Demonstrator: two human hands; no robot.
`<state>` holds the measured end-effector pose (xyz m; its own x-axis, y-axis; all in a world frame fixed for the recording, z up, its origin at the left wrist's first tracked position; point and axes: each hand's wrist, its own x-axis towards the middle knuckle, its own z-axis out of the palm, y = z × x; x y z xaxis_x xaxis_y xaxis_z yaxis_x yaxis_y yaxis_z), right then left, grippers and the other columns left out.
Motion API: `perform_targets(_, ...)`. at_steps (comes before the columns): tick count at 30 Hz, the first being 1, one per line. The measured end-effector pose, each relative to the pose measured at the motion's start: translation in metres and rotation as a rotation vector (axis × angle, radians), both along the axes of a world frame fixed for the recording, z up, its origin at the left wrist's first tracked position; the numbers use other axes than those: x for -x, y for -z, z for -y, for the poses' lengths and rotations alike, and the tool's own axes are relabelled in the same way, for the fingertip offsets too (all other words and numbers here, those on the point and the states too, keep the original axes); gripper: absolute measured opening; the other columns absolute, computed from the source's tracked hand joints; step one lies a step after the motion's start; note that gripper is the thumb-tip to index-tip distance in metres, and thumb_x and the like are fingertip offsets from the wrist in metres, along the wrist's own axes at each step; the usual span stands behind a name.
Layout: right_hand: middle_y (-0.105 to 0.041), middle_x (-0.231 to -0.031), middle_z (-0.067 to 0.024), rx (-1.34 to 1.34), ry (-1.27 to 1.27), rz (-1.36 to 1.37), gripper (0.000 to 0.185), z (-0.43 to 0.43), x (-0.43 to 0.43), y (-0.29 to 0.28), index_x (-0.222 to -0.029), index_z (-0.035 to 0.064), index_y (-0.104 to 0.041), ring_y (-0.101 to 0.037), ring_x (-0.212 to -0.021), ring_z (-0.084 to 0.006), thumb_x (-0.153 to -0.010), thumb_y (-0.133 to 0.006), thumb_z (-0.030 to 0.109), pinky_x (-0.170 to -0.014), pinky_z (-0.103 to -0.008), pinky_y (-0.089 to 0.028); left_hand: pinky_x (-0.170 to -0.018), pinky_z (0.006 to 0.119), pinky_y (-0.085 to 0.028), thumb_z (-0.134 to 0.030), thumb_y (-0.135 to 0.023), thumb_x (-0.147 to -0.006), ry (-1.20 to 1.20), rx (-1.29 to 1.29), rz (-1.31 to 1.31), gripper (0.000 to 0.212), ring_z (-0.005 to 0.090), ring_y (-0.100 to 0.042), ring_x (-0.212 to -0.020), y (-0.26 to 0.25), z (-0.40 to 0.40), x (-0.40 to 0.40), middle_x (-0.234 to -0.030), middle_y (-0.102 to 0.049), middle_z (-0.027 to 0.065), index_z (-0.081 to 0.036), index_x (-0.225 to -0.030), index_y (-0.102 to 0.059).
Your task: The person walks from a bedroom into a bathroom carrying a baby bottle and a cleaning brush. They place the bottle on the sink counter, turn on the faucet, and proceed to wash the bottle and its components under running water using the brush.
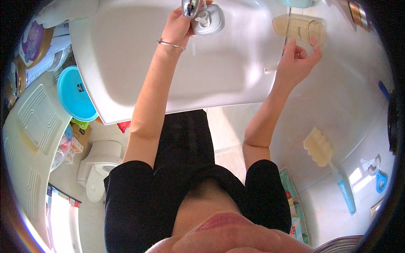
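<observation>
My left hand (181, 27) grips a white plastic bottle (215, 20) with a spout-like top, directly under the chrome faucet (190, 8) and over the white sink basin (205, 72). Part of that hand's fingers is hidden behind the faucet and bottle. At the sink's right edge, my right hand (300, 55) has its thumb and fingers apart, close to a clear, yellowish plastic cup or bottle (292, 29) with dark lettering. Whether its fingertips touch the cup cannot be told. Beside that wrist, a small white item (270, 69) lies on the rim.
A sponge brush (319, 147) with a blue handle hangs on the tiled wall at right, near a blue hook-like item (381, 182). At left are a blue plastic basin (76, 95), a ribbed pale panel (38, 117) and a toilet (98, 170).
</observation>
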<state>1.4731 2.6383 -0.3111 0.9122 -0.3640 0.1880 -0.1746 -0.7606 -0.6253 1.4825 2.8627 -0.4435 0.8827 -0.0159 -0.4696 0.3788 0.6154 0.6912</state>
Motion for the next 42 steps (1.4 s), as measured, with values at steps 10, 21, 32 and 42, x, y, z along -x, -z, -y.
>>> perform_targets(10,-0.066,-0.075,-0.0068,0.101,-0.063,0.023,0.017,0.012,-0.018,0.005,-0.088,0.0024,-0.060,-0.060,-0.060,-0.0138,-0.087,-0.066,0.018,-0.056,-0.0276,-0.047,-0.075,0.026,-0.052,-0.024,-0.065,-0.090,0.107,0.163,0.006,0.024,0.0084,-0.062,-0.085,-0.007,-0.012,0.012,-0.099,-0.069,0.0017,-0.007,-0.106,-0.066)
perform_targets(21,-0.063,-0.067,-0.0040,-0.437,-0.645,-0.474,0.018,-0.084,0.010,0.077,-0.078,0.0027,-0.059,-0.056,-0.057,-0.0109,-0.086,-0.067,0.015,-0.053,-0.0258,-0.044,-0.076,0.025,-0.048,-0.031,-0.063,-0.090,0.011,0.090,-0.173,0.045,0.0106,-0.059,-0.087,-0.028,-0.083,0.078,-0.095,-0.062,0.0021,0.002,-0.120,-0.057)
perform_targets(32,-0.067,-0.070,-0.0031,-0.770,-0.643,-0.619,0.014,-0.121,-0.025,0.083,-0.087,0.0016,-0.066,-0.057,-0.055,-0.0064,-0.084,-0.070,0.015,-0.046,-0.0202,-0.038,-0.066,0.028,-0.053,-0.030,-0.066,-0.087,-0.090,0.121,-0.444,0.034,0.0167,-0.066,-0.074,-0.014,-0.098,0.097,-0.088,-0.068,0.0101,0.002,-0.097,-0.064)
perform_targets(42,-0.067,-0.069,-0.0040,-0.654,-0.570,-0.524,0.013,-0.109,-0.013,0.092,-0.078,0.0009,-0.063,-0.063,-0.062,-0.0089,-0.081,-0.072,0.010,-0.057,-0.0225,-0.049,-0.067,0.029,-0.058,-0.033,-0.062,-0.090,-0.155,0.268,-0.389,0.040,0.0203,-0.068,-0.083,-0.007,-0.092,0.104,-0.098,-0.067,0.0146,0.000,-0.113,-0.059)
